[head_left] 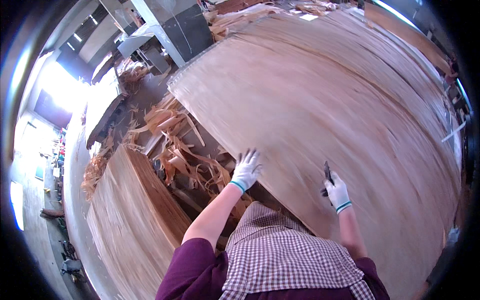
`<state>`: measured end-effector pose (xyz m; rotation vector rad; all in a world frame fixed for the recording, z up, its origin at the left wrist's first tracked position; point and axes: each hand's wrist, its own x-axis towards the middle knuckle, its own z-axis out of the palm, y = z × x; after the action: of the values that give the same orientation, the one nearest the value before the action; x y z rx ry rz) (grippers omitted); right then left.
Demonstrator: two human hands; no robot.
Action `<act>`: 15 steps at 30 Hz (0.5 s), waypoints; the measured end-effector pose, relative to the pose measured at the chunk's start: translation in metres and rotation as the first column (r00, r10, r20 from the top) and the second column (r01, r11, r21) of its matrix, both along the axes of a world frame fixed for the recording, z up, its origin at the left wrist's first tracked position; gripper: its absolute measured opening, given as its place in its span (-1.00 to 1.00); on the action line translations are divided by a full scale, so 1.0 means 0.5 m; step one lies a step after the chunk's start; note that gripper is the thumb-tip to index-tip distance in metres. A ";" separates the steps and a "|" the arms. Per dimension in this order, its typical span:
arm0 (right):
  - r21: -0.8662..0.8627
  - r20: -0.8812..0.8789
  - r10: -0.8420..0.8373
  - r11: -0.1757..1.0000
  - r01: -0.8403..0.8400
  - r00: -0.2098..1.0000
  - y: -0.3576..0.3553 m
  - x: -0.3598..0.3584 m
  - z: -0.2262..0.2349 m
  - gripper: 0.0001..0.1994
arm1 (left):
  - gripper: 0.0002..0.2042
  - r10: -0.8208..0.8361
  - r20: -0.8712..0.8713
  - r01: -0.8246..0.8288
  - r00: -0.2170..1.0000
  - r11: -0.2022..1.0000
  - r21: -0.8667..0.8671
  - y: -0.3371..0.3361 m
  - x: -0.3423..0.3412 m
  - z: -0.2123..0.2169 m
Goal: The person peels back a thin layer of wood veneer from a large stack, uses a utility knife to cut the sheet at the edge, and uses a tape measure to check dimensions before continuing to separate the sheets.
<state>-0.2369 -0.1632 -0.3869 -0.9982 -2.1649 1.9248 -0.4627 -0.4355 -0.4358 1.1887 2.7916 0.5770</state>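
Note:
A broad, pale wood veneer sheet spreads out in front of me, its surface streaked by motion blur. My left hand, in a white glove with dark fingertips and a teal cuff, is at the sheet's near left edge. Its fingers are stretched out and it holds nothing; whether it touches the edge I cannot tell. Above the sheet, my right hand, gloved the same way, is closed around a slim dark knife-like tool that points away from me. The tool's lower part is hidden in the fist.
Left of me stands a thick stack of veneer sheets. Curled veneer scraps litter the floor between it and the big sheet. A grey machine with a pale post rises at the far left. More scraps lie beyond the sheet.

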 end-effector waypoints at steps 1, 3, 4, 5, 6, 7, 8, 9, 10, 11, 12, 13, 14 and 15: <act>-0.059 0.024 0.009 0.998 -0.007 1.000 -0.013 -0.038 0.009 -0.75 | -0.43 0.049 -0.011 -0.049 0.999 0.997 -0.052 -0.034 -0.039 -0.001; -0.071 0.081 0.084 0.994 -0.078 0.993 -0.040 -0.113 0.040 -0.76 | -0.43 0.158 -0.049 -0.161 0.986 0.985 -0.066 -0.092 -0.129 -0.018; -0.036 0.109 0.128 0.991 -0.125 0.986 -0.054 -0.151 0.049 -0.77 | -0.43 0.193 -0.078 -0.197 0.978 0.979 -0.046 -0.120 -0.176 -0.028; 0.000 0.144 0.155 0.988 -0.156 0.977 -0.062 -0.177 0.049 -0.79 | -0.43 0.214 -0.102 -0.217 0.972 0.976 -0.023 -0.133 -0.217 -0.042; -0.004 0.148 0.151 0.988 -0.152 0.977 -0.072 -0.216 0.041 -0.80 | -0.44 0.256 -0.069 -0.258 0.964 0.966 -0.015 -0.143 -0.264 -0.034; -0.008 0.151 0.145 0.989 -0.145 0.978 -0.082 -0.257 0.033 -0.80 | -0.42 0.252 -0.104 -0.250 0.962 0.968 0.031 -0.158 -0.327 -0.054; -0.011 0.160 0.134 0.991 -0.134 0.978 -0.093 -0.299 0.026 -0.81 | -0.41 0.258 -0.107 -0.256 0.960 0.966 0.033 -0.164 -0.392 -0.055; -0.022 0.172 0.124 0.992 -0.122 0.977 -0.104 -0.342 0.019 -0.81 | -0.41 0.262 -0.111 -0.260 0.959 0.965 0.035 -0.168 -0.456 -0.058; -0.032 0.182 0.114 0.993 -0.110 0.977 -0.115 -0.387 0.009 -0.82 | -0.40 0.284 -0.064 -0.282 0.957 0.959 0.037 -0.174 -0.507 -0.063; -0.041 0.196 0.103 0.994 -0.097 0.975 -0.124 -0.431 0.011 -0.82 | -0.40 0.288 -0.062 -0.286 0.956 0.957 0.041 -0.173 -0.557 -0.064; -0.009 0.204 0.106 0.994 -0.106 0.973 -0.132 -0.481 0.011 -0.82 | -0.39 0.294 -0.060 -0.292 0.954 0.955 0.046 -0.172 -0.607 -0.065; -0.024 0.228 0.109 0.994 -0.106 0.968 -0.147 -0.527 0.011 -0.81 | -0.39 0.302 -0.059 -0.300 0.951 0.953 0.049 -0.174 -0.657 -0.065; -0.039 0.257 0.113 0.994 -0.107 0.960 -0.162 -0.568 0.016 -0.80 | -0.37 0.311 -0.044 -0.311 0.950 0.950 -0.010 -0.172 -0.701 -0.059; -0.054 0.286 0.120 0.993 -0.109 0.951 -0.176 -0.607 0.021 -0.79 | -0.37 0.319 -0.050 -0.319 0.947 0.948 -0.006 -0.167 -0.740 -0.055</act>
<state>-0.5402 -0.2510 -0.3765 -1.2591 -2.3959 1.9848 -0.8326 -0.5192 -0.4632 0.7584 3.0468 0.5508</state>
